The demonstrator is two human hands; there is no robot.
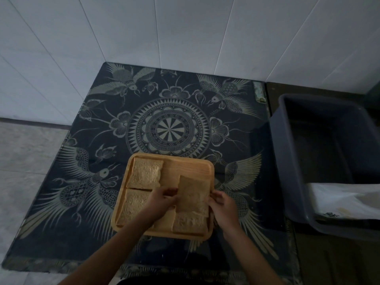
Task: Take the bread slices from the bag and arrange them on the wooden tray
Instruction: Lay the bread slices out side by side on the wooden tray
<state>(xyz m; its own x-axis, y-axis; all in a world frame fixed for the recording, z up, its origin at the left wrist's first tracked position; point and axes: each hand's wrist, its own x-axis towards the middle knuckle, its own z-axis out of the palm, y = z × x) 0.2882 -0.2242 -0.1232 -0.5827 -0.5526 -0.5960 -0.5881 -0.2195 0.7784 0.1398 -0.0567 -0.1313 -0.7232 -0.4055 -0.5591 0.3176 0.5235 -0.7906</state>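
The person is in the middle of placing a fourth bread slice [193, 193] on the wooden tray [191, 164]. Three slices already lie flat there: one in the far-left quarter [145, 173], one in the near-left quarter [133, 206], partly hidden under the left forearm, and one in the near-right quarter [190, 222]. The far-right quarter shows bare wood, and by that gap the task looks close to done for this tray.

The left hand [162, 199] pinches the left edge of the held slice with fingers curled on it; the right hand [221, 204] grips the slice's right edge in the same way. The held slice sits tilted, its far end lifted and skewed, its near end overlapping the near-right slice.

The next move probably calls for carrying the slice away from the person into the empty far-right quarter, squaring it to the tray's rim and to its neighbours, then lowering it flat and letting go with both hands.

The bread is pale brown with a darker crust line, thin and soft-looking; it is likely to bend if held by one edge. The white plastic bag [345, 199] lies well apart to the right, inside a dark grey tub [292, 153]. The tray rests on a dark patterned cloth [168, 128].
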